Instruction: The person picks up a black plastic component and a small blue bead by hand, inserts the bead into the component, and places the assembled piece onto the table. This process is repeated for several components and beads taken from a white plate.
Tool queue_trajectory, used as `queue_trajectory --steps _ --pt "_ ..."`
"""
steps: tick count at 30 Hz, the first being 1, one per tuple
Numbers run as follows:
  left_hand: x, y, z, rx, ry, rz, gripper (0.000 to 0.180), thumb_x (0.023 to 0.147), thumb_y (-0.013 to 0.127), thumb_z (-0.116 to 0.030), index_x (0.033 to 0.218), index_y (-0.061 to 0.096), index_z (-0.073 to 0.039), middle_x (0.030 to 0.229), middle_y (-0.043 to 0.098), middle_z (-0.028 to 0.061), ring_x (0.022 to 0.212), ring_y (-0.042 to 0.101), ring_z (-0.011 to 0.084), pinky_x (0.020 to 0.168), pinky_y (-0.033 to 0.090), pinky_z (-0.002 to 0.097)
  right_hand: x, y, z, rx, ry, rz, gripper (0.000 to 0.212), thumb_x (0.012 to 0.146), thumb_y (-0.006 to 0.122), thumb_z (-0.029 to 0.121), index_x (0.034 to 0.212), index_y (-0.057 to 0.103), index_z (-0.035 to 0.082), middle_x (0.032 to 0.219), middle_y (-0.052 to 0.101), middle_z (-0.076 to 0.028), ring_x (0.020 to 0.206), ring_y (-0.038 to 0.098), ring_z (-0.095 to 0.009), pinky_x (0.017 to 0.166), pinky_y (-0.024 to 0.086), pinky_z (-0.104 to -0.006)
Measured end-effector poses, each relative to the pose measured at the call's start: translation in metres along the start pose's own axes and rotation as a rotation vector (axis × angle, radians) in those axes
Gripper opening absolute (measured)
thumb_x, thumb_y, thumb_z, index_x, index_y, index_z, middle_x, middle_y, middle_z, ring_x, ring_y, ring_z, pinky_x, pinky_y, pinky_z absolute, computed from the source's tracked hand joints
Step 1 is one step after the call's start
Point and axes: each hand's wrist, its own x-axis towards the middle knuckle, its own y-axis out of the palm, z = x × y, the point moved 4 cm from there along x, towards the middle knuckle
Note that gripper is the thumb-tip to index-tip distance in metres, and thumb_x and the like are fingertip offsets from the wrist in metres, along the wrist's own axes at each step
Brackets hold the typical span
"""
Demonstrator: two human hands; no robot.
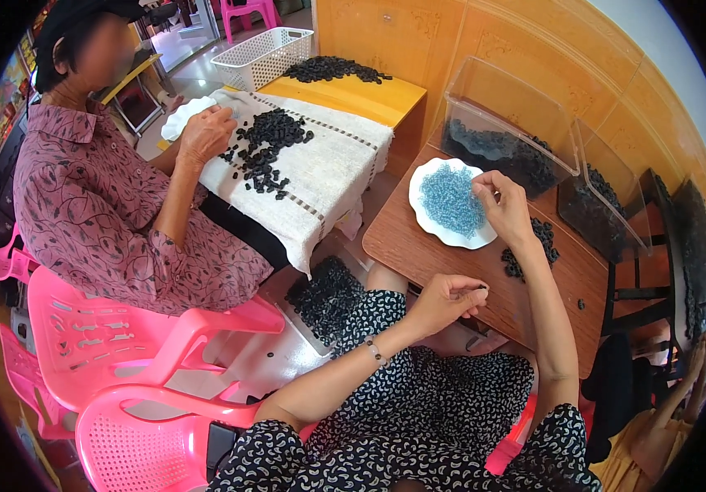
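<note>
My left hand (444, 300) hovers over my lap at the near edge of a small brown table (418, 246), pinching a small black piece between thumb and fingers. My right hand (502, 205) reaches over a white scalloped plate (428, 220) heaped with small blue parts (449, 199), its fingertips pinched at the pile's right edge. What it holds is too small to make out. A little heap of black pieces (543, 236) lies on the table just right of that wrist.
Clear plastic bins (508, 131) with dark pieces stand at the table's back. A co-worker on a pink chair (115, 336) sorts black pieces (269, 139) on a cloth-covered table (328, 172). A tray of black pieces (324, 297) sits on the floor. A white basket (261, 56) stands farther back.
</note>
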Motion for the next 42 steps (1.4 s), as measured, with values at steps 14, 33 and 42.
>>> queue_trajectory --steps 14,33,42 --pt "-0.002 -0.021 -0.021 0.026 0.146 -0.260 0.028 0.099 0.069 -0.015 0.121 0.071 0.003 0.095 0.074 0.0028 0.076 0.065 0.0045 0.069 0.054 0.0197 -0.013 0.009 -0.015 0.629 0.286 0.145 0.020 0.098 0.072 0.021 0.103 0.072 0.002 0.092 0.075 -0.004 0.082 0.066 -0.007 0.068 0.047 -0.0218" --pt "-0.001 -0.041 -0.036 0.108 0.275 -0.531 0.029 0.101 0.070 -0.019 0.123 0.069 0.001 0.091 0.070 0.0005 0.071 0.061 0.0038 0.066 0.051 0.0193 -0.043 0.013 0.003 0.721 0.389 0.096 0.023 0.096 0.072 0.022 0.106 0.073 0.001 0.093 0.076 -0.006 0.078 0.062 -0.006 0.068 0.046 -0.0214" --pt "-0.002 -0.039 -0.037 0.284 0.405 -0.510 0.025 0.097 0.073 -0.009 0.119 0.070 0.002 0.091 0.069 0.0004 0.072 0.059 0.0018 0.063 0.049 0.0193 -0.061 0.009 0.020 0.815 0.359 0.177 0.026 0.097 0.074 0.023 0.108 0.074 0.000 0.096 0.075 -0.005 0.082 0.063 -0.007 0.071 0.048 -0.0227"
